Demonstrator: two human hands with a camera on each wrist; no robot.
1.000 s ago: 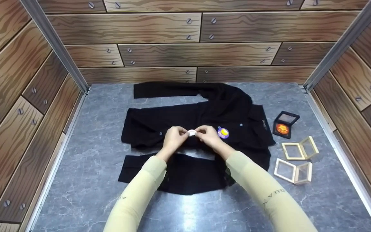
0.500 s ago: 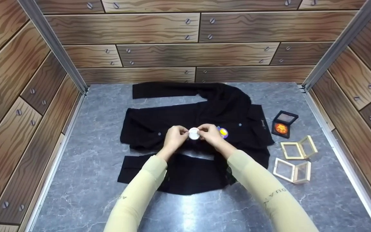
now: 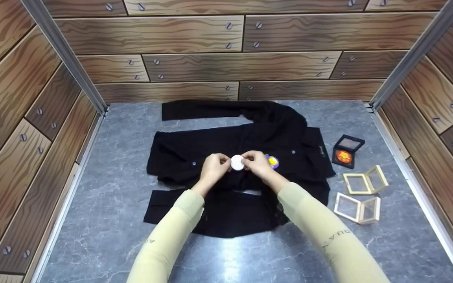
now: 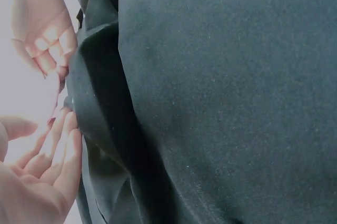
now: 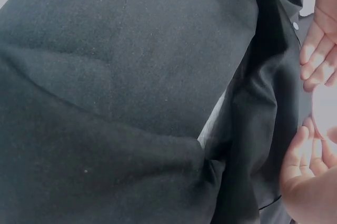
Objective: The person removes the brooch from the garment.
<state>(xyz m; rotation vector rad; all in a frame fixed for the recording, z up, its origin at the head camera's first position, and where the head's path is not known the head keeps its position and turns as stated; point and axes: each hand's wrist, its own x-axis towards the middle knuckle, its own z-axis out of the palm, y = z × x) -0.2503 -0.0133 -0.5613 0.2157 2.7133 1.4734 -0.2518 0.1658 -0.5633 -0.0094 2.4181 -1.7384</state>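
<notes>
Over the black shirt (image 3: 210, 145), which lies spread out with its collar to the right, both hands hold a small round white badge (image 3: 237, 162). My left hand (image 3: 213, 168) pinches its left edge between thumb and fingers. On the opposite edge, my right hand (image 3: 258, 166) has a matching pinch. The badge's pale face is turned up toward the head view, and a pinkish rim shows in the right wrist view. Just right of my right hand, a purple and yellow badge (image 3: 273, 161) sits on the shirt, partly covered by that hand.
Right of the collar stands an open black hinged case (image 3: 344, 164) with an orange round piece (image 3: 343, 157) inside. Nearer me are two more open cases, one yellow (image 3: 358, 193) and one cream (image 3: 347, 217). Wood-patterned walls (image 3: 195, 35) enclose the grey marbled surface (image 3: 92, 212).
The white badge has turned from tilted nearly edge-on to showing its round face, and shifted slightly right. Both hands keep hold of it; the shirt and cases stay put.
</notes>
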